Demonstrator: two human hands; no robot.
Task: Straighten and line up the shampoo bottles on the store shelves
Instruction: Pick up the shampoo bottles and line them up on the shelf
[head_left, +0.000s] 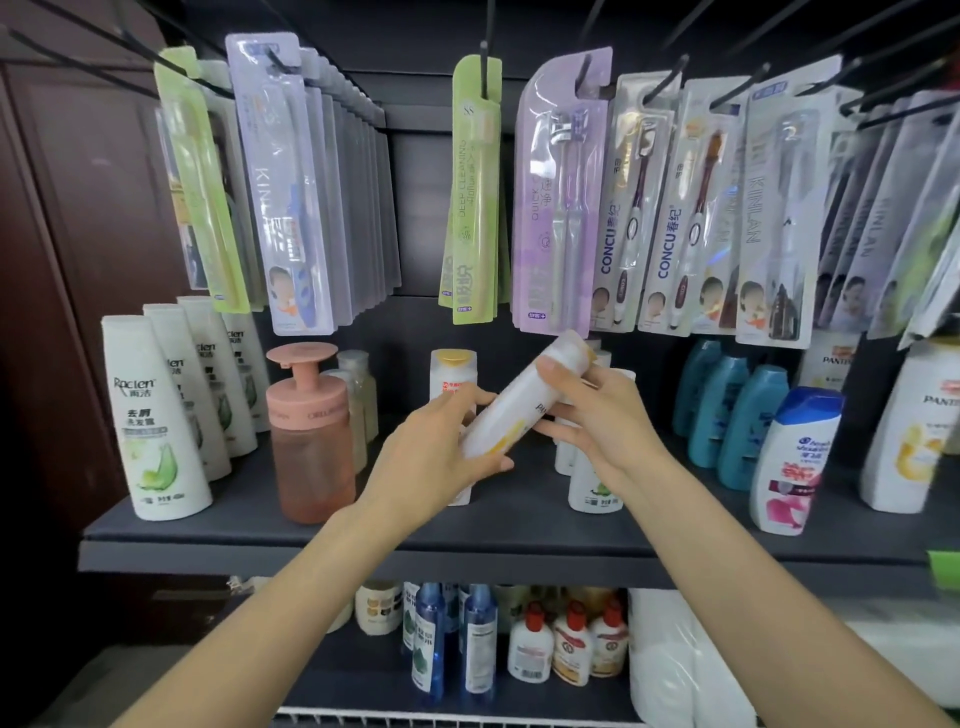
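Item in hand: white Pantene bottle (524, 400), tilted, cap end up and to the right, held above the shelf (363, 525) just right of the pink pump bottle (306, 436).
Left hand (436, 457): grip is closing round the lower end of the bottle, fingers curled under it.
Right hand (597, 410): grip is wrapping the upper end near the cap, thumb over the top.
Already in line, by the look of it: white Raclen bottles (156, 421), left of the pink pump bottle, running front to back in a tidy file.
Also in file: teal bottles (737, 415), well right of the pink pump bottle.
Still loose: Head & Shoulders bottle (795, 462), standing forward of the teal file; small white bottles (595, 488) partly hidden behind the right wrist.
Behind the held bottle: yellow-capped bottle (452, 374), upright.
Progress judged: mid-task; the held bottle is not yet set down, and the middle of the shelf is awaiting order.
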